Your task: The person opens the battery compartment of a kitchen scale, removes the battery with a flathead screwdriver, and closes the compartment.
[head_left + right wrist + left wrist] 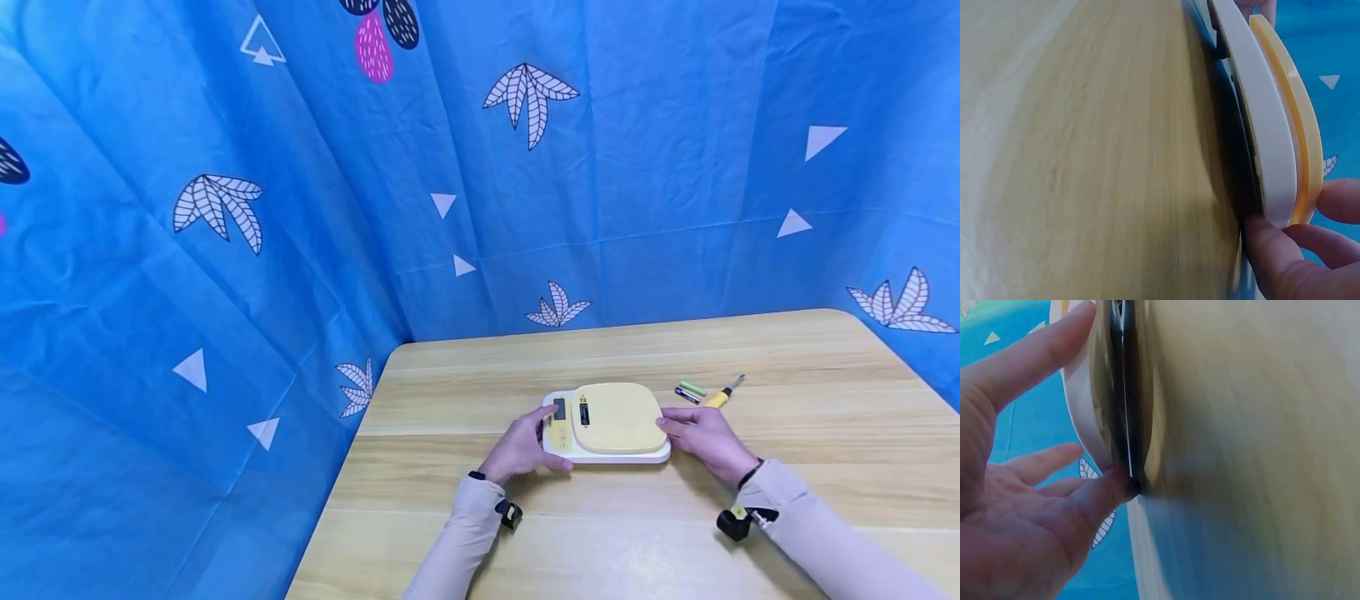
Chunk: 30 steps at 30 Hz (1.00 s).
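A white kitchen scale [615, 421] with a yellow weighing plate lies flat on the wooden table [787, 350]. My left hand [536, 442] grips its left end by the display, thumb at the front edge. My right hand [675, 429] grips its right end. In the left wrist view the scale's white rim [1082, 406] sits between my thumb and a finger of the left hand [1016, 506]. In the right wrist view the scale [1266, 144] shows edge-on, with the right hand's [1291, 256] thumb under the rim and fingers over the yellow plate.
A green battery [693, 387], a darker battery [686, 395] and a yellow-handled screwdriver [725, 393] lie just right of the scale. A blue patterned curtain [300, 208] closes off the back and left. The table's left edge [352, 450] is near my left arm.
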Motion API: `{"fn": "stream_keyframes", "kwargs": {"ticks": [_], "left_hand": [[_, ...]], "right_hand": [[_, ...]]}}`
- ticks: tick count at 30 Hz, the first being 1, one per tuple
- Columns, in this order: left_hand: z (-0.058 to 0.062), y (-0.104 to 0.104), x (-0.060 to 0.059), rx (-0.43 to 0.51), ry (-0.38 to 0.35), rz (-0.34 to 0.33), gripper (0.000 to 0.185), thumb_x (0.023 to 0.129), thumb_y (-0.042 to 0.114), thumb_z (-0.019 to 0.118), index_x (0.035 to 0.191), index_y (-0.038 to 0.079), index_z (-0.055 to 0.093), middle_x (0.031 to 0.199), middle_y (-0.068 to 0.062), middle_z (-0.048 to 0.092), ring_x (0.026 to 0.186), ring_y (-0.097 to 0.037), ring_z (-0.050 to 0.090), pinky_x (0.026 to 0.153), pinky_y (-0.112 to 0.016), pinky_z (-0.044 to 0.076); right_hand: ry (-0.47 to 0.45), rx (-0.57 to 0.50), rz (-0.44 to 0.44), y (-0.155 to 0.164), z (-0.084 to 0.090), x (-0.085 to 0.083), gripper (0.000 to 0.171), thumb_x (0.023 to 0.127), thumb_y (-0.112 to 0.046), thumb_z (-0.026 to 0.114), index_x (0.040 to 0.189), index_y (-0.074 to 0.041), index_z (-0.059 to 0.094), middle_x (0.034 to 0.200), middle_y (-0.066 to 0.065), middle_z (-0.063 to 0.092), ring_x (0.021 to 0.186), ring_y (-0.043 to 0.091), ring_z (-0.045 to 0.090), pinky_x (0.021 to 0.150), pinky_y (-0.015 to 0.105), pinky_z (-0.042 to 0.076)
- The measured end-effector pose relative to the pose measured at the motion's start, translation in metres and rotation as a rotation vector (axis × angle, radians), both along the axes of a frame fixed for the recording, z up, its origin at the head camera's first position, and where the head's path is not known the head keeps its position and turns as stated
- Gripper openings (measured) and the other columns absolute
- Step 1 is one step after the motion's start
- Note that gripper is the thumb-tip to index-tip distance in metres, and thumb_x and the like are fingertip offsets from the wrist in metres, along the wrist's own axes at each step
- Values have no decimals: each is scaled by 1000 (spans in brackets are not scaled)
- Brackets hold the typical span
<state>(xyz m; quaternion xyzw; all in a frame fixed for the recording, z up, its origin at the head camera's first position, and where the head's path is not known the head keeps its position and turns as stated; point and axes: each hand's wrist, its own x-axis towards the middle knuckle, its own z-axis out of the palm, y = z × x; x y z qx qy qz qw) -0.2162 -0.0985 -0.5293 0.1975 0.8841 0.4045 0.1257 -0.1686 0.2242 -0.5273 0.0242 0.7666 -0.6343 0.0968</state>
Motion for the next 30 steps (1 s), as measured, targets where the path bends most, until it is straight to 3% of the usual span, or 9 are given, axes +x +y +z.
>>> {"fn": "stream_keyframes", "kwargs": {"ticks": [2,5,8,11,22,26,30], "left_hand": [[-1,1,0,-18,13,8,114,61,25,101,157,9,42,144,-12,63,122,-21,63,123,-47,43],[0,3,2,-42,18,23,116,59,27,102,157,10,41,150,-13,59,130,-26,60,125,-48,41],[0,4,4,-74,28,33,116,59,28,102,157,11,42,153,-14,56,135,-28,57,125,-48,41],[2,6,5,-100,42,36,116,60,28,102,157,10,42,157,-15,52,139,-30,54,126,-48,40],[7,12,9,-182,49,54,113,62,22,101,157,8,42,165,-21,37,154,-35,37,130,-47,33],[7,11,9,-168,43,26,112,64,21,100,157,7,40,166,-21,34,156,-36,32,131,-49,30],[9,6,7,-141,19,-20,107,68,24,98,157,8,41,159,-17,48,147,-34,46,128,-49,36]], "right_hand": [[42,87,-8,-1,1,1,51,104,-14,60,140,20,47,154,38,38,131,33,62,103,25,59],[106,197,-16,-4,3,2,47,103,-16,61,135,18,53,151,37,45,143,50,44,120,48,45],[146,246,-22,-5,3,2,45,103,-16,61,132,18,56,149,38,47,144,56,38,122,66,31],[160,268,-24,-5,1,1,44,103,-14,61,132,19,57,148,39,47,142,56,40,121,67,32],[167,302,32,-6,4,5,42,103,-13,62,131,18,57,149,40,45,138,56,46,118,64,39],[188,338,84,-3,8,8,45,102,-17,64,133,15,58,143,37,54,127,49,60,104,38,58],[171,338,123,3,8,9,50,102,-19,64,136,16,54,136,35,61,114,37,69,82,17,58]]}}
